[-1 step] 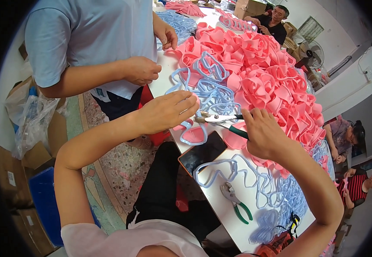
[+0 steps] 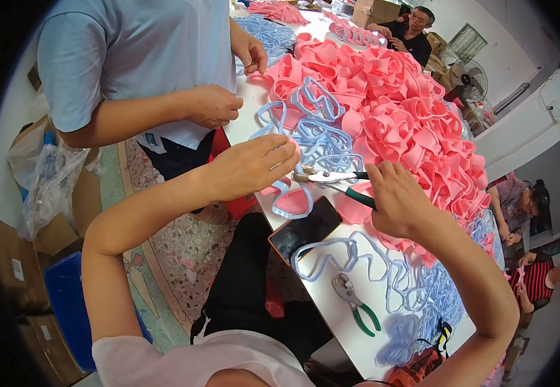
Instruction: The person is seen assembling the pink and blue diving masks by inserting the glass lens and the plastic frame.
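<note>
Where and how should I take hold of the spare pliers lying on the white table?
Probably best by both green handles of the pliers, from above and the picture's lower edge. The tool lies flat, its metal head toward the upper left, its handles toward the lower right, slightly spread, so both should be easy to wrap together.

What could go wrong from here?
Pinch: the left hand has its fingers right by the working end of the pliers in the right hand; a slip could nip them.
Drop: the phone lies at the table edge just below the hands, so a bump might knock it off.
Snag: loose blue loops lie close to the pliers and might catch on them.
</note>
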### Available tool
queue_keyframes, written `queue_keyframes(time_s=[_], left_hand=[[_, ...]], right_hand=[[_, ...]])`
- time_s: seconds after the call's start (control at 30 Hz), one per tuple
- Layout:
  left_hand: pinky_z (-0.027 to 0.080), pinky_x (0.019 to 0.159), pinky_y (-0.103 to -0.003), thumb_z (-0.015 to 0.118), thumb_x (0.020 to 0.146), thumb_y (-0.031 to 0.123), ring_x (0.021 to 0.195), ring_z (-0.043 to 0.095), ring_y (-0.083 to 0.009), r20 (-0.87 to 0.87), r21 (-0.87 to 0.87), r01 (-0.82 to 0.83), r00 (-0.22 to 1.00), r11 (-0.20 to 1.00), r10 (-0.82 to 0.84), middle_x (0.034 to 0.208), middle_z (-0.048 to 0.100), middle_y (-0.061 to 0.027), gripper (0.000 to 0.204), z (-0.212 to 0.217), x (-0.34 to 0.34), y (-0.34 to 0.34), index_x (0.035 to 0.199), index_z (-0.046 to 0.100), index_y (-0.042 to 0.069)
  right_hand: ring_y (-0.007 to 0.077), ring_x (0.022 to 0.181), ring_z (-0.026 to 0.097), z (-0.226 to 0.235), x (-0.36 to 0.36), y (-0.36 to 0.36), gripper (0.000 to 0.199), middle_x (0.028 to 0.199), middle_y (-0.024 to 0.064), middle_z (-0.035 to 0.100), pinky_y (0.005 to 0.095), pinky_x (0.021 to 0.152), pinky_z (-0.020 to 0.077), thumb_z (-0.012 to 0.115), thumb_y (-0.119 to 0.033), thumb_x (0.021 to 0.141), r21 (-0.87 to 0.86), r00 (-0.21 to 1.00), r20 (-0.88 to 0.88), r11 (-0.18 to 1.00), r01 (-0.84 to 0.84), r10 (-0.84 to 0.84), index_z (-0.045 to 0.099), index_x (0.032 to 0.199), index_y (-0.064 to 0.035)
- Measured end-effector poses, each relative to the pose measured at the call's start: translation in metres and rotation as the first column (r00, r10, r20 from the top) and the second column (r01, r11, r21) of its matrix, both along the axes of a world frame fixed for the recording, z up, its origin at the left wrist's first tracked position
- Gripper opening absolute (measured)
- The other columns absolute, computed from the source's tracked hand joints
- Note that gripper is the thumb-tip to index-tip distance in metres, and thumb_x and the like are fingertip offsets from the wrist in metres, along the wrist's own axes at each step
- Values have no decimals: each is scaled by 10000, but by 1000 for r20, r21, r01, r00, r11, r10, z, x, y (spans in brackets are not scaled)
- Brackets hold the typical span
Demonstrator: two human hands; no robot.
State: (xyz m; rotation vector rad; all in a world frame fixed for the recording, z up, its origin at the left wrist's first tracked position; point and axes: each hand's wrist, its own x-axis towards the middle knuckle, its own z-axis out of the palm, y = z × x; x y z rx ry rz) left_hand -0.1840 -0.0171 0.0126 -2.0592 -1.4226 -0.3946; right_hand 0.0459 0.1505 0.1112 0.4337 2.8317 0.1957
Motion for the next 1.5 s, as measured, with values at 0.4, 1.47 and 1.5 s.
queue_keyframes(time_s=[0.4, 1.47, 1.5], left_hand=[[447, 1002, -372, 578, 782, 123, 1167, 520, -276, -13, 0, 13, 1000, 1000, -13, 1212, 536, -128, 454, -7, 1, 3, 1210, 527, -21], [498, 949, -384, 653, 780, 67, 1118, 557, -271, 63, 343, -23, 998, 939, 2, 1187, 530, -116, 492, -25, -16, -11, 1250, 513, 26], [498, 949, -384, 653, 780, 67, 1118, 557, -271, 62, 346, -21, 998, 938, -1, 1187, 530, -116, 492, -24, -15, -10, 1250, 513, 26]], right_hand=[[400, 1050, 493, -9, 1, 6, 517, 1053, 250, 515, 448, 932, 440, 598, -66, 656, -38, 998, -18, 998, 59, -60, 480, 1137, 85], [334, 1079, 506, 9, 8, -37, 506, 1145, 215, 531, 422, 856, 467, 500, -120, 814, 402, 968, -230, 916, -1, 102, 483, 1253, 130], [343, 1123, 493, 9, 10, -38, 527, 1188, 222, 518, 434, 894, 460, 491, -127, 830, 456, 957, -250, 890, -17, 147, 454, 1289, 129]])
